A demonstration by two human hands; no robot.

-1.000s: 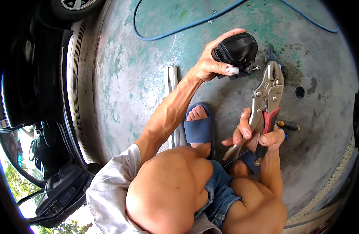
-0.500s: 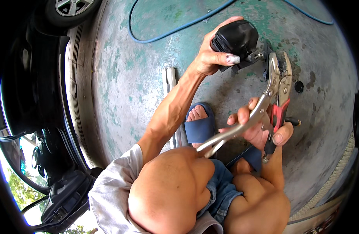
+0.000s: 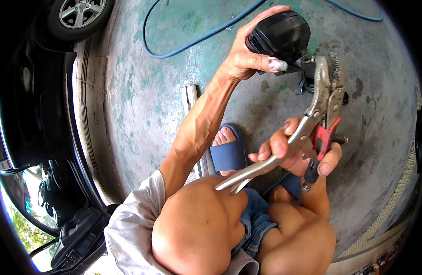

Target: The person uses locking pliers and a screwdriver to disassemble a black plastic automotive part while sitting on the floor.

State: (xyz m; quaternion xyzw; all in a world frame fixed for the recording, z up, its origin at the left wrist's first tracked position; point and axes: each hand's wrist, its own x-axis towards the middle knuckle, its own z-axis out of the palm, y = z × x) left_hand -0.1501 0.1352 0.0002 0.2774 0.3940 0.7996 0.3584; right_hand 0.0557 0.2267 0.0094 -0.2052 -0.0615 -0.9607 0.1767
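Observation:
My left hand (image 3: 247, 55) grips a black ribbed plastic housing (image 3: 282, 36), fingers behind it and thumb across its lower side. A small metal stud (image 3: 310, 60) sticks out of its right side, above a dark bracket-like part (image 3: 307, 81) partly hidden by the pliers. In my right hand (image 3: 289, 149) is a pair of locking pliers (image 3: 317, 103), long metal handles pointing down-left and jaws up, close to the stud. Whether they touch it I cannot tell. A red lever (image 3: 326, 133) shows by my thumb. Nearby, a dark piece with a metal knob (image 3: 307, 185) points down.
A blue hose (image 3: 202, 43) curves over the worn green-grey floor. Beside my left forearm lies a metal rail (image 3: 189, 96). My sandalled foot (image 3: 228, 149) is below the hands. A black car (image 3: 32, 105) with a wheel (image 3: 82, 13) stands to the left.
The pliers have shifted slightly left, and their jaws are nearer the housing's stud. The housing has risen a little. The view has shifted slightly too.

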